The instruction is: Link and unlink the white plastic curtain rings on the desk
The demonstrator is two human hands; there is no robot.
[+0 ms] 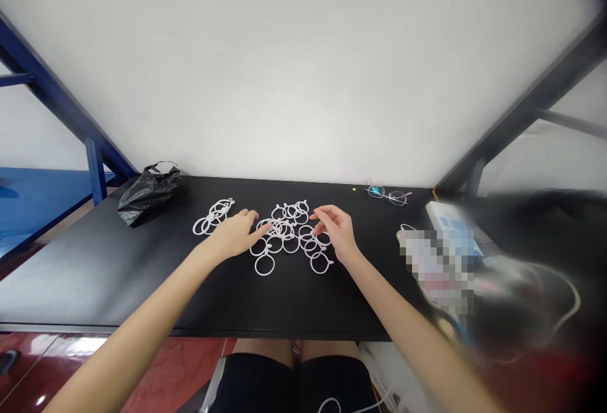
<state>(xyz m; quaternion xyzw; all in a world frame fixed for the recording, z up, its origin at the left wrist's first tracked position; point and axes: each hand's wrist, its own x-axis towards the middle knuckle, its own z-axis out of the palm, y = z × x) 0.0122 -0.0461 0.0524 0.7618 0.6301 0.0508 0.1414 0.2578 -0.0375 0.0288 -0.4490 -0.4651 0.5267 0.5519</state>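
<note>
A loose heap of several white plastic rings (290,236) lies in the middle of the black table (142,274). A smaller cluster of white rings (213,217) sits to its left. My left hand (236,234) rests palm down at the heap's left edge, fingers stretched onto the rings. My right hand (336,228) hovers at the heap's right side, fingers curled and apart, tips close to the rings. Neither hand clearly grips a ring.
A crumpled black plastic bag (148,190) lies at the back left. A pair of glasses (389,195) lies at the back right by the white wall. A white device with cables (450,236) sits at the right edge. Blue metal frame bars (95,176) stand at left.
</note>
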